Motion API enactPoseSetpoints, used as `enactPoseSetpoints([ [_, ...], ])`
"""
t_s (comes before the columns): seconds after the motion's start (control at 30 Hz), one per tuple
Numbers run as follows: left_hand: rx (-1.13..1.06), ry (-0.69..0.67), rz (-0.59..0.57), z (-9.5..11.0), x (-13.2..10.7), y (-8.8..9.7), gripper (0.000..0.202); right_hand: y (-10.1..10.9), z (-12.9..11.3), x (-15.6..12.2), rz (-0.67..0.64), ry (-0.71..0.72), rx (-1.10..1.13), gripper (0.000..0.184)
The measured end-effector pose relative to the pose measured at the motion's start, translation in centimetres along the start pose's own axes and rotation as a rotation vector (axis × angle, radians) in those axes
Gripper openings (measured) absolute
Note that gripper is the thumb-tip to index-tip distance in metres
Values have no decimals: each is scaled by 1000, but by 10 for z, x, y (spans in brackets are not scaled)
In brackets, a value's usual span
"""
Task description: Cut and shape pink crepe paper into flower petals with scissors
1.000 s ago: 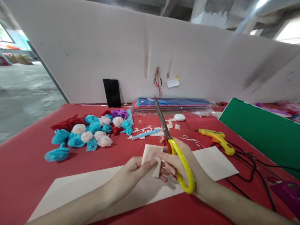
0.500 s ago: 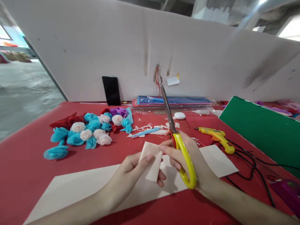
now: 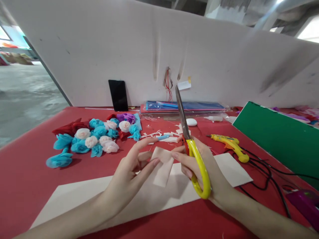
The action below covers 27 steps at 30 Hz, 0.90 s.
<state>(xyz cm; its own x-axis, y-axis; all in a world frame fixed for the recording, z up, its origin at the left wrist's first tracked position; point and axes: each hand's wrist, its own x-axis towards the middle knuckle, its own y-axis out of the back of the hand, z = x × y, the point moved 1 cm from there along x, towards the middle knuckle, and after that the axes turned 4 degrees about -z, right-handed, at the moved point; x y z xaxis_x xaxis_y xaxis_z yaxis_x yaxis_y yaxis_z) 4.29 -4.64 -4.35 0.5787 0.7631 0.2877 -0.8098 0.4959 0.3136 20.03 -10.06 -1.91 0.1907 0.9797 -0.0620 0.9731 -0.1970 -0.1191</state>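
My left hand pinches a small folded pale pink paper piece above the table, with the index finger stretched out above it. My right hand grips yellow-handled scissors, blades closed and pointing up and away, and its fingertips also touch the paper's right edge. Under both hands lies a large pale pink sheet on the red table.
Blue, pink, red and purple paper flowers are piled at the left. Paper scraps, a yellow glue gun with black cables, a green board, a black phone against the white wall and stacked coloured sheets lie beyond.
The scissors have swung more upright and to the right. My left index finger has lifted off the paper piece, which now hangs unfolding between both hands.
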Motion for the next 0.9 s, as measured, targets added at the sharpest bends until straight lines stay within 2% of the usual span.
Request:
enactPoseSetpoints([
  [0.13,76,-67,-59,5,4,3,13,2,-1,1,3,1,21,32],
  [0.27,80,-5,-126,10,7,2,14,4,-4,1,10,43,-8,31],
  [0.37,63,13,-121,10,7,2,27,7,-5,3,13,99,-54,26],
  [0.5,35,31,-41,13,7,9,34,11,-1,8,10,163,-111,23],
  [0.6,33,-17,72,19,10,19,33,10,7,10,-91,108,-164,28],
  [0.7,79,-69,148,25,13,28,33,5,15,7,-232,50,-213,25],
  [0.9,100,-51,202,30,15,36,32,1,31,-5,-268,-3,-324,20],
])
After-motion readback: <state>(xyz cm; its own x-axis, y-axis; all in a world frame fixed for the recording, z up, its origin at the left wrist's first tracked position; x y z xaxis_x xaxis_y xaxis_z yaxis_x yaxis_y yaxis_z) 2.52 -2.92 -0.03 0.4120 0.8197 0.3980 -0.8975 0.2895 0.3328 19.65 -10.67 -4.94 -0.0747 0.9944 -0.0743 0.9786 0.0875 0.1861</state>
